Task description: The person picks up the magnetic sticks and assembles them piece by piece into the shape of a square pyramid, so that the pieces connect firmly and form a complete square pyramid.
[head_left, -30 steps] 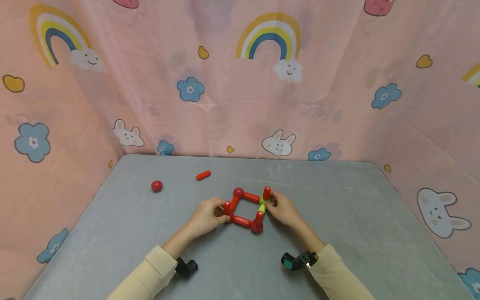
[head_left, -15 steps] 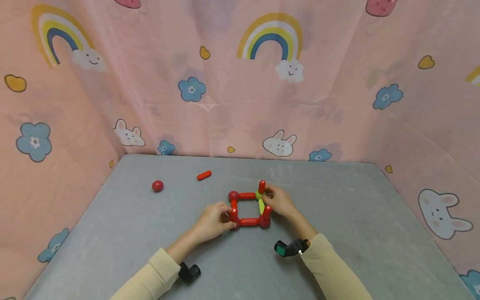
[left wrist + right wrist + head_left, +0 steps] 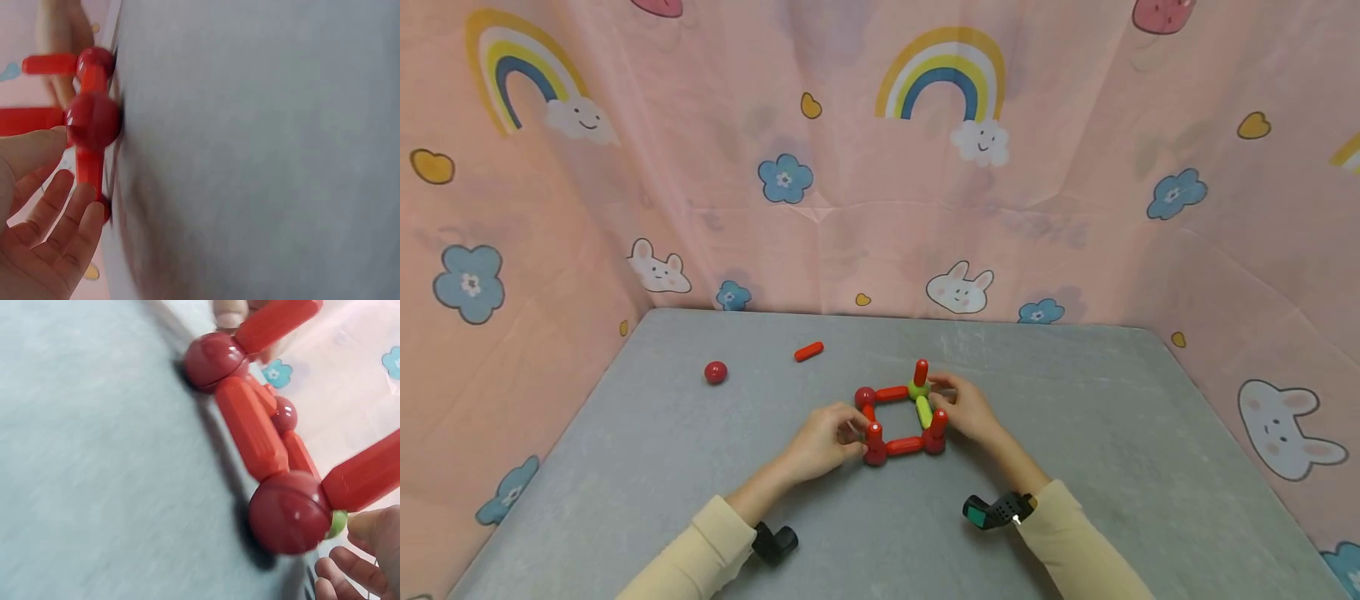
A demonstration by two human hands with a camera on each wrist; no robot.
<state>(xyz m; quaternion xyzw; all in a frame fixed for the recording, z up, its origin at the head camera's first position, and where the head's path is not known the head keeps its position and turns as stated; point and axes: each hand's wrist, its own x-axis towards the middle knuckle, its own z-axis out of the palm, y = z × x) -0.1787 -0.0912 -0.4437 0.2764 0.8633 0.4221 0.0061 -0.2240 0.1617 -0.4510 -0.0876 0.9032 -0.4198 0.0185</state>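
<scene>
On the grey table a square of magnetic building rods and balls lies flat: red rods (image 3: 906, 446), a yellow-green rod (image 3: 923, 412), red balls (image 3: 865, 397) and a green ball (image 3: 918, 390). Upright red rods (image 3: 921, 372) rise from three corners, all but the far left one. My left hand (image 3: 826, 442) is at the near left ball (image 3: 94, 119), thumb tip right at it and the other fingers loosely spread. Beside the green ball is my right hand (image 3: 967, 412), fingers relaxed, its thumb tip close to the green part in the right wrist view.
Farther back on the table (image 3: 1075, 417) lie a loose red rod (image 3: 808, 352) and, to its left, a loose red ball (image 3: 716, 372). A pink patterned cloth (image 3: 865, 242) hangs behind and at both sides. Each wrist wears a black camera (image 3: 775, 544).
The square has turned, and its near side has shifted right and toward me. My left thumb has drawn back from the front of the near left ball; the right fingers have eased off the green ball.
</scene>
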